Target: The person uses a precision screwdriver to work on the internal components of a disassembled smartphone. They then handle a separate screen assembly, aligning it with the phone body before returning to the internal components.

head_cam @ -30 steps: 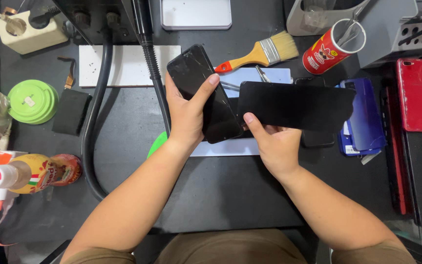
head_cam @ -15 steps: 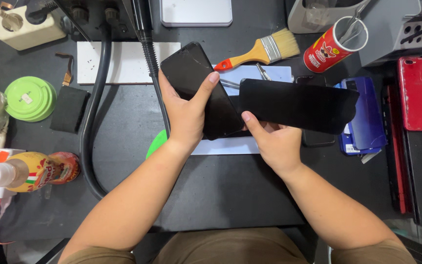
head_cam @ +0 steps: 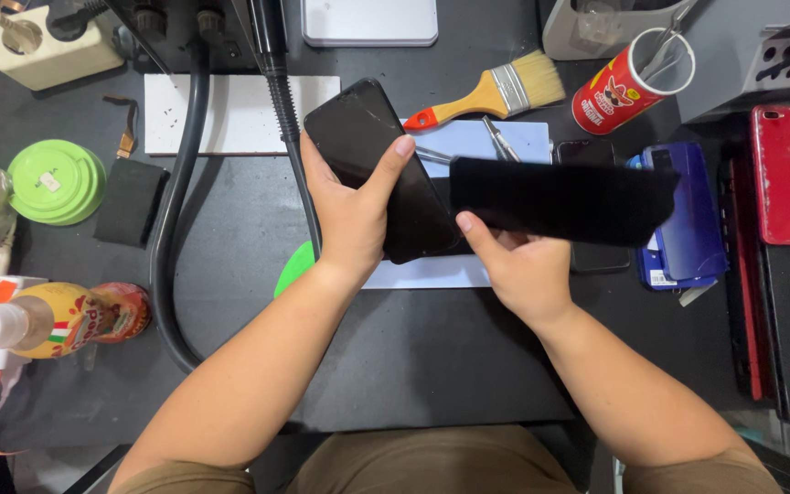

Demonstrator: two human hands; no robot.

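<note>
Since earlier: black panel [head_cam: 564, 199] shifted right, off the phone | left hand [head_cam: 351, 215] fingers wrapped round black phone [head_cam: 378, 169], centre over blue mat [head_cam: 496, 146] | right hand [head_cam: 516, 270] pinches panel | step: parting the pieces; next needs steady grip.

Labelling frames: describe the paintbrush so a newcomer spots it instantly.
Start at the black worktable, top centre. The paintbrush lies there just left of the red can. It alone has a yellow wooden handle with a red tip and pale bristles.
</note>
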